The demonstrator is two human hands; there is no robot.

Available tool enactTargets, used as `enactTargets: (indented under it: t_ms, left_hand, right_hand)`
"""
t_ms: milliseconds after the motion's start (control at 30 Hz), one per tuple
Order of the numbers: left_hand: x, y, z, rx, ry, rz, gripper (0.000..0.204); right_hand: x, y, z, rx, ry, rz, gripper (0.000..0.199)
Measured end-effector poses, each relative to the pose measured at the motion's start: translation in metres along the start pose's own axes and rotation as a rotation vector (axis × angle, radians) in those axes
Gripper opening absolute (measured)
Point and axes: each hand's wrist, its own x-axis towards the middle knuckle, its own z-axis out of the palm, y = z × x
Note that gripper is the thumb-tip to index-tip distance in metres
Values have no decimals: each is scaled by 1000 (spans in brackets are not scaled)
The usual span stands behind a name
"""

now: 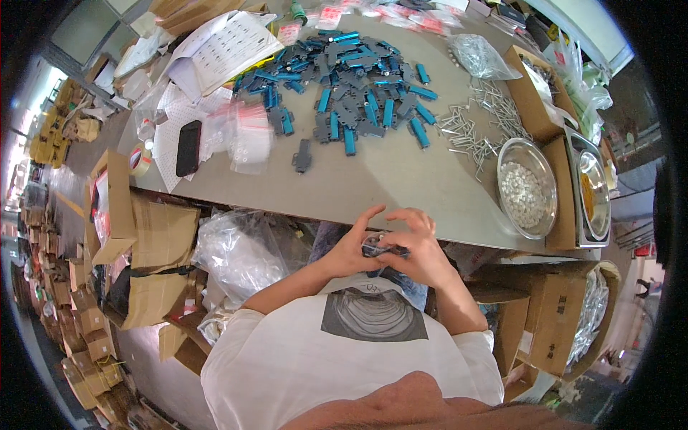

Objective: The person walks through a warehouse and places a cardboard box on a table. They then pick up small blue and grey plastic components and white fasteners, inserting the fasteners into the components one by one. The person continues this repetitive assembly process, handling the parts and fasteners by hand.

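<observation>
Stacked cardboard boxes (pixel 115 215) are seen left of the grey table (pixel 387 179), where a small dark part (pixel 380 249) is pinched at its near edge by the left hand (pixel 355 247) and right hand (pixel 419 251), with a steel bowl (pixel 528 188) rightward.

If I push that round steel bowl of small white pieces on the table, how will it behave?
The steel bowl would probably slide rather than tip: it looks wide and shallow. Its white pieces lie loose, so a jolt may scatter them. It sits near the table edge.
</observation>
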Motion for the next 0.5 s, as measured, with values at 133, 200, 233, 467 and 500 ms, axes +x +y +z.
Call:
enactTargets:
  t_ms: [133, 200, 233, 467, 500]
  left_hand:
    - [6, -8, -1, 82, -5, 30, 87]
    - [5, -15, 0, 113, 25, 0, 80]
    - [6, -14, 0, 235, 81, 108, 62]
    - [8, -8, 4, 369, 305, 393, 13]
    - [10, -6, 6, 437, 308, 404, 13]
  right_hand:
    - [-4, 9, 1, 204, -36, 8, 11]
    - [-6, 11, 2, 210, 6, 37, 10]
    - [-8, 14, -1, 193, 38, 61, 10]
    - [-11, 17, -6, 180, 251, 18, 13]
    - [-15, 21, -9, 151, 275, -25, 13]
